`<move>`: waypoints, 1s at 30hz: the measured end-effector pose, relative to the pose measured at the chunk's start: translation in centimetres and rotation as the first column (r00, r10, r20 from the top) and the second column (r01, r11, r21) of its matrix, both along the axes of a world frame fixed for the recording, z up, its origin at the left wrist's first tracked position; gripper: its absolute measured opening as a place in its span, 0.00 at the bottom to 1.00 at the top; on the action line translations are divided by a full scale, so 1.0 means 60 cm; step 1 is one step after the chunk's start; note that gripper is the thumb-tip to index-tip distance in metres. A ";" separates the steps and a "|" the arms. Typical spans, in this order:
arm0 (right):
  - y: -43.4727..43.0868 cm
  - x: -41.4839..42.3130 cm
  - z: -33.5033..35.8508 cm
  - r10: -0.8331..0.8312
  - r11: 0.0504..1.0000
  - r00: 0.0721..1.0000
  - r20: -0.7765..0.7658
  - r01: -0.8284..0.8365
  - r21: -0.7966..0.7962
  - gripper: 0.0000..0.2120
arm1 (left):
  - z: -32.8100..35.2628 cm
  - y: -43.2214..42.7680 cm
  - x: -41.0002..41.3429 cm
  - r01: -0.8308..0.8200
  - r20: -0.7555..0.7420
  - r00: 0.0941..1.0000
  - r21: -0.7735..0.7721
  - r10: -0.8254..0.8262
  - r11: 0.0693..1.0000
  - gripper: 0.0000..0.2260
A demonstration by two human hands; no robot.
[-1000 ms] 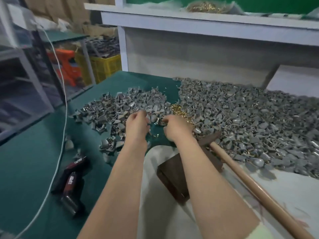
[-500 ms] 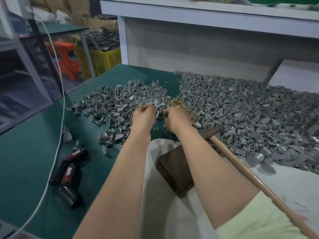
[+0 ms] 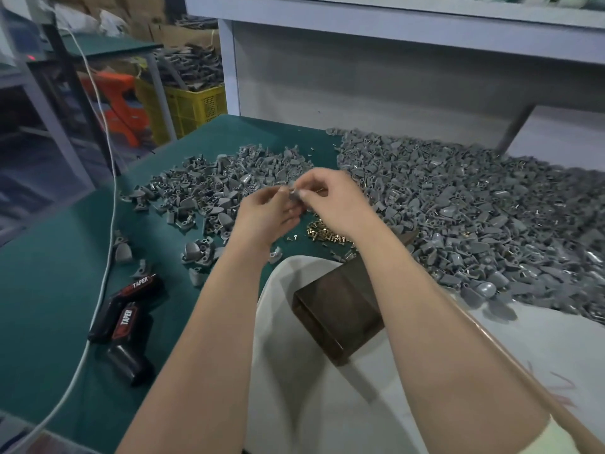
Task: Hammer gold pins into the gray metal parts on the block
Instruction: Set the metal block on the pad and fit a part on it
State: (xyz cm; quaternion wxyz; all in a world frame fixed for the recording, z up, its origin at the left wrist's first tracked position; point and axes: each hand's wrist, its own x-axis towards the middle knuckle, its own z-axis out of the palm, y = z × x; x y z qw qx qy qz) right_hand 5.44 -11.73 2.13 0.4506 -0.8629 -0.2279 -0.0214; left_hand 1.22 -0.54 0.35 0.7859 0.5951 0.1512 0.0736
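My left hand and my right hand meet above the table, and together their fingertips pinch one small gray metal part. Whether a gold pin sits between the fingers I cannot tell. Below the hands lies a small heap of gold pins on the green mat. The dark brown block rests on a white cloth under my right forearm. The hammer lies behind that forearm; only its wooden handle and a bit of its head show.
A small pile of gray parts spreads left of my hands, and a large pile fills the right side. A black and red tool marked TAPER and a white cable lie at the left. A white shelf frame stands behind.
Both hands have lifted off the piles and come together with a gray part pinched between them. The gold pins beneath are uncovered.
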 end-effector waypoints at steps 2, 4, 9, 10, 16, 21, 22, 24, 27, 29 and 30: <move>0.002 -0.003 -0.003 0.000 0.998 0.999 -0.054 0.004 0.059 0.08 | 0.001 0.014 -0.006 -0.059 0.010 0.998 0.009 0.059 0.998 0.03; 0.008 0.002 -0.012 -0.076 0.997 0.994 -0.078 0.075 -0.014 0.05 | 0.000 0.032 -0.012 -0.140 0.010 0.990 -0.032 0.141 0.990 0.03; 0.044 0.007 -0.051 -0.128 0.796 0.991 -0.041 0.078 -0.601 0.07 | -0.003 0.050 -0.022 -0.307 -0.009 0.951 -0.144 0.309 0.941 0.04; 0.049 0.005 -0.054 -0.129 0.778 0.991 -0.043 0.074 -0.624 0.06 | -0.004 0.048 -0.024 -0.306 -0.012 0.951 -0.154 0.308 0.939 0.04; 0.052 -0.001 -0.053 -0.148 0.740 0.989 0.020 0.124 -0.662 0.03 | -0.004 0.034 -0.033 -0.270 -0.008 0.963 -0.109 0.270 0.957 0.02; 0.001 -0.015 -0.024 -0.242 0.903 0.969 -0.046 0.208 -0.375 0.05 | -0.006 -0.004 -0.056 -0.219 -0.003 0.976 0.009 0.219 0.976 0.02; -0.022 -0.024 -0.012 -0.262 0.929 0.962 -0.070 0.232 -0.288 0.05 | -0.009 -0.016 -0.064 -0.210 0.006 0.978 0.028 0.210 0.977 0.02; -0.071 -0.054 0.006 -0.269 0.953 0.954 -0.130 0.244 -0.177 0.05 | -0.016 -0.039 -0.084 -0.206 0.012 0.979 0.063 0.205 0.977 0.02; -0.135 -0.114 0.011 -0.279 0.960 0.940 -0.195 0.274 -0.056 0.07 | -0.025 -0.065 -0.111 -0.216 0.035 0.976 0.132 0.213 0.967 0.04; -0.162 -0.147 0.001 -0.350 0.935 0.928 -0.123 0.339 -0.105 0.07 | -0.030 -0.081 -0.125 -0.233 0.056 0.972 0.151 0.227 0.961 0.04; -0.171 -0.160 -0.005 -0.387 0.911 0.921 -0.054 0.372 -0.179 0.08 | -0.032 -0.091 -0.130 -0.235 0.063 0.972 0.148 0.228 0.961 0.04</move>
